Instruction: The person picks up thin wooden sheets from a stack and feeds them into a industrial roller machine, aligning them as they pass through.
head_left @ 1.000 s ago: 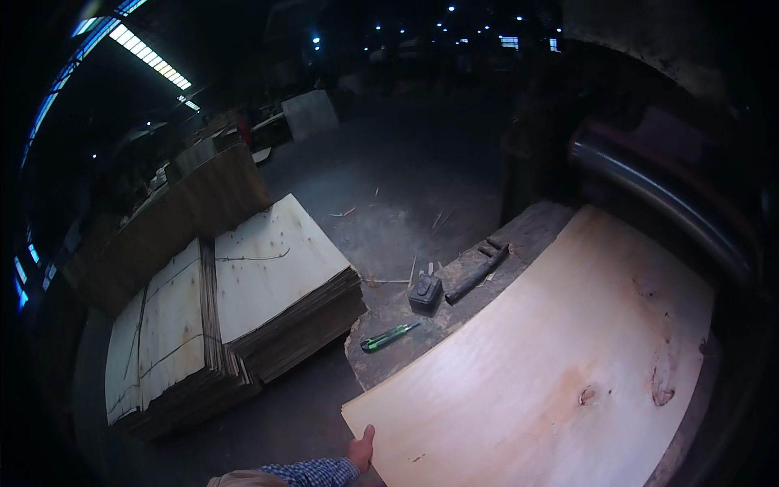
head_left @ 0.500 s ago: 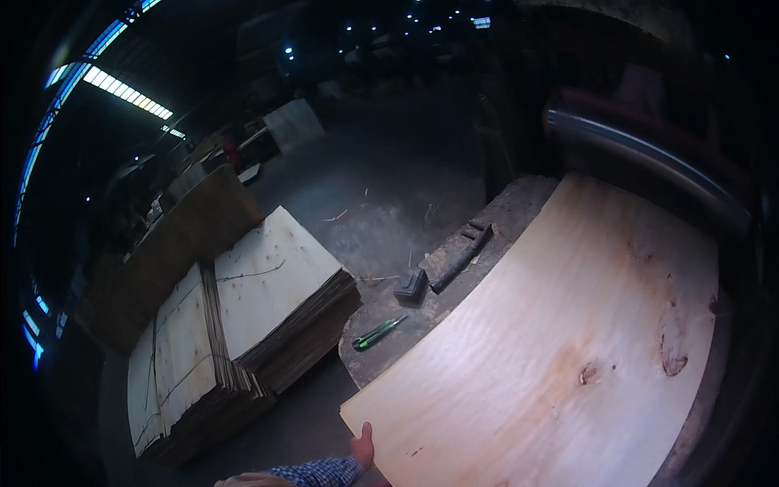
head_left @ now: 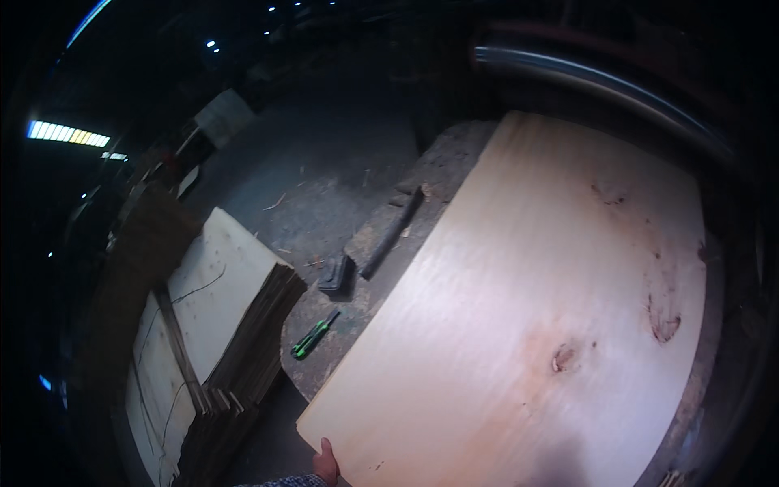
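Observation:
A broad sheet of pale wood veneer (head_left: 487, 308) with brown knots spreads over a worn bench, its far end close to a shiny metal roller (head_left: 600, 77). My left hand (head_left: 326, 464) holds the near left corner of the sheet, thumb on top and the other fingers hidden beneath. The sleeve on that arm is blue checked. My right hand does not show. On the bench left of the sheet lie a green and black utility knife (head_left: 315, 335), a dark block (head_left: 334, 274) and a long dark bar (head_left: 393, 233).
Left of the bench stand stacks of veneer sheets (head_left: 223, 284) tied with cord, a brown board (head_left: 146, 252) behind them. Scraps lie on the floor (head_left: 324, 154) beyond. A pale panel (head_left: 225, 118) stands farther back. The surroundings are dark.
The view has turned, so bench, stacks and knife now appear farther left and the roller higher. My left hand stays on the same corner of the sheet.

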Tool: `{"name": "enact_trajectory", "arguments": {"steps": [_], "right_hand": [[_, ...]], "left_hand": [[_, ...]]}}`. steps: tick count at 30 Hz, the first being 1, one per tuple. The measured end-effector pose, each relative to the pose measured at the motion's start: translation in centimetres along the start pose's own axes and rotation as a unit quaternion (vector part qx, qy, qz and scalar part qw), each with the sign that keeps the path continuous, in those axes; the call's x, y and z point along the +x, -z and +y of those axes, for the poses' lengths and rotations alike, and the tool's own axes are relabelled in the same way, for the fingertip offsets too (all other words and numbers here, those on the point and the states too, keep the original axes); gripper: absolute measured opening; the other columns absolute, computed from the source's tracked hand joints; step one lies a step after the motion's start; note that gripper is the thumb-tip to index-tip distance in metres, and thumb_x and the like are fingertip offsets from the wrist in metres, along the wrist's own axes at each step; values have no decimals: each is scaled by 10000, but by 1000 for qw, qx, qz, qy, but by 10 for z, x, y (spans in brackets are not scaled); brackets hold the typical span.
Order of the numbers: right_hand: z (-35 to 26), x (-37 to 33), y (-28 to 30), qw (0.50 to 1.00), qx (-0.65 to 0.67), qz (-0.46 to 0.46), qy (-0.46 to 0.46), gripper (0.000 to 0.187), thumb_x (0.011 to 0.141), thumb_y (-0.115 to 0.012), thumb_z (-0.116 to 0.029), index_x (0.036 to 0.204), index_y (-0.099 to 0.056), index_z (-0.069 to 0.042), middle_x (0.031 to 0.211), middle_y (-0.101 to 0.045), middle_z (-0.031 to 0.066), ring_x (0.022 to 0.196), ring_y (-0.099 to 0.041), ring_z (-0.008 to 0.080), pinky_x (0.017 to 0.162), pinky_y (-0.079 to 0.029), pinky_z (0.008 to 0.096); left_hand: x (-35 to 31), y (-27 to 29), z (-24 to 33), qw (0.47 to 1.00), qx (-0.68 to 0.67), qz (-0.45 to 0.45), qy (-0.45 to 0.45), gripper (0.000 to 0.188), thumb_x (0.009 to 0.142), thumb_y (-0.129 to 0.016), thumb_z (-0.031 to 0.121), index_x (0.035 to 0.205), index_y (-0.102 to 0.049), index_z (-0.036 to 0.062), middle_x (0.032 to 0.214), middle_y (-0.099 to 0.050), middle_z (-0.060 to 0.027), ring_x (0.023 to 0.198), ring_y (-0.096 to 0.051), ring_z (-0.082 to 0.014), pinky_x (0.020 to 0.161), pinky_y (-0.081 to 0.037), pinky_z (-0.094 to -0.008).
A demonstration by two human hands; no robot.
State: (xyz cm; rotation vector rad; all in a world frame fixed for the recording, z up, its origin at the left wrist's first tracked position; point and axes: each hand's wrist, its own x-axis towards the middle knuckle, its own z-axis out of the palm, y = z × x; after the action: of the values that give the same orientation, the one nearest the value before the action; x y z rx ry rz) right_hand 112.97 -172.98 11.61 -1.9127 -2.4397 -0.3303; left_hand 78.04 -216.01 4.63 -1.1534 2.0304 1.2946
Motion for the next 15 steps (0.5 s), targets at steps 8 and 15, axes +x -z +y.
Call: {"name": "enact_trajectory", "arguments": {"steps": [8, 15], "right_hand": [[12, 2, -2, 996, 84, 37, -17, 684, 1016, -471, -476, 1493, -373, 4, 1519, -359, 293, 1380, -373, 462, 1139, -298, 554], [24, -9, -29, 979, 177, 95, -21, 692, 928, -641, -288, 1471, -347, 24, 1561, -288, 235, 1442, -273, 411, 1126, -276, 561]], "left_hand": [[4, 14, -36, 989, -115, -17, -92, 940, 955, -409, 705, 1272, -535, -171, 1205, -670, -209, 1080, -658, -317, 937, -532, -369], [12, 5, -32, 934, -296, -66, -187, 674, 1000, -518, 529, 1207, -592, -108, 1082, -705, -196, 903, -706, -275, 784, -572, -391]]}}
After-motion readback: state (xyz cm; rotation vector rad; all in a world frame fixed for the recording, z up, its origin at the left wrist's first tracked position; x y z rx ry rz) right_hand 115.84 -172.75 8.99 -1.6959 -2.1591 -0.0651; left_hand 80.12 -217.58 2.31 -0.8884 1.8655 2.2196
